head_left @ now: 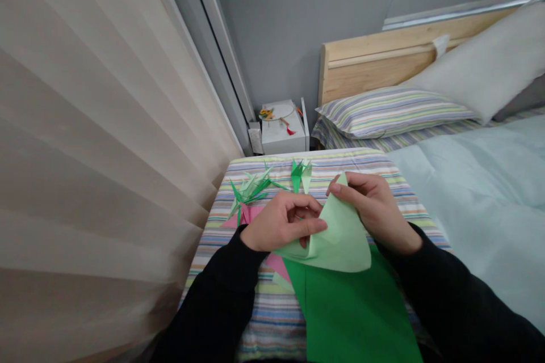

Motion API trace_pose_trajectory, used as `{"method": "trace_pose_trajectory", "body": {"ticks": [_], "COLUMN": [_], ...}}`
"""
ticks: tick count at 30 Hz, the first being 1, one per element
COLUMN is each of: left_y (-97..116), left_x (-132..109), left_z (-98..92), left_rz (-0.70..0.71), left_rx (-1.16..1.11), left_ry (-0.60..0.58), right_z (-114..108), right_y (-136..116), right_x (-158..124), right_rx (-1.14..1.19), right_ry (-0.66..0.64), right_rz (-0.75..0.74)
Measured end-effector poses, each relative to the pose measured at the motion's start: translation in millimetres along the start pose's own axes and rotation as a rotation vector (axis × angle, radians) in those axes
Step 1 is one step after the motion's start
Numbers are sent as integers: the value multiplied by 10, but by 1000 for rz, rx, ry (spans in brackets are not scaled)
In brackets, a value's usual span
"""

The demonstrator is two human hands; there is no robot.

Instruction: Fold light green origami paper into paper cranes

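Note:
A light green paper sheet (340, 238) is curled between both hands over a striped cushion (264, 306). My left hand (283, 221) is closed, pinching the sheet's lower left edge between thumb and fingers. My right hand (374, 210) is closed on the sheet's upper corner, with the fingers behind the paper. Under the sheet lies a dark green paper sheet (353, 312), and a pink sheet (279, 265) peeks out beside it.
Several folded green paper shapes (251, 190) lie at the cushion's far left, and two more folded pieces (301, 174) at its far edge. A white box (283, 127) stands behind. A beige curtain (93, 153) hangs left; a bed with pillows (392, 110) lies right.

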State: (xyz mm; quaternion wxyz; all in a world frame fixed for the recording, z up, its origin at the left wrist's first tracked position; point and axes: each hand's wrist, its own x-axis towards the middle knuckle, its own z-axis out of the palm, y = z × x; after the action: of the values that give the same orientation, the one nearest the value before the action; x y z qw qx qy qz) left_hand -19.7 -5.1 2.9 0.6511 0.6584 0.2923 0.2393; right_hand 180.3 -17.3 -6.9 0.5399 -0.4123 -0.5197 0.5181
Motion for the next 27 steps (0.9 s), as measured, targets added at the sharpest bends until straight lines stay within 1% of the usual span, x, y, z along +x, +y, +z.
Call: {"method": "trace_pose_trajectory", "body": {"ticks": [2, 4, 5, 7, 8, 9, 10, 11, 14, 15, 17, 20, 22, 24, 27], "left_y": [-2, -7, -11, -21, -26, -32, -38, -43, -51, -51, -48, -39, -36, -37, -41], "left_x": [18, 41, 53, 74, 81, 86, 90, 92, 94, 95, 99, 107, 113, 118, 114], "left_z": [18, 28, 28, 18, 10, 2, -5, -9, -5, 0, 7, 6, -2, -14, -41], "left_rz": [-17, 6, 30, 75, 88, 91, 85, 75, 22, 12, 25, 94, 123, 139, 133], "left_rx": [37, 89, 105, 104, 87, 60, 22, -19, -123, -135, -119, -45, 9, 69, 131], "left_ry": [-24, 7, 53, 188, 254, 304, 329, 329, 257, 238, 234, 294, 341, 361, 322], "right_z": [23, 28, 23, 5, -6, -16, -24, -30, -33, -33, -34, -37, -32, -25, -33], "right_y": [-8, -3, 4, 24, 35, 45, 53, 59, 64, 61, 54, 49, 54, 58, 41], "right_x": [-5, 8, 22, 55, 69, 80, 85, 86, 66, 58, 46, 45, 49, 51, 46], "right_rx": [-34, -54, -59, -68, -85, -107, -127, -140, -120, -105, -89, -71, -58, -18, 43], "right_ry": [-2, 54, 118, 273, 330, 354, 339, 294, 101, 68, 71, 121, 113, 107, 32], "right_rz": [-11, -71, -127, -266, -324, -364, -386, -386, -310, -286, -262, -261, -253, -251, -232]}}
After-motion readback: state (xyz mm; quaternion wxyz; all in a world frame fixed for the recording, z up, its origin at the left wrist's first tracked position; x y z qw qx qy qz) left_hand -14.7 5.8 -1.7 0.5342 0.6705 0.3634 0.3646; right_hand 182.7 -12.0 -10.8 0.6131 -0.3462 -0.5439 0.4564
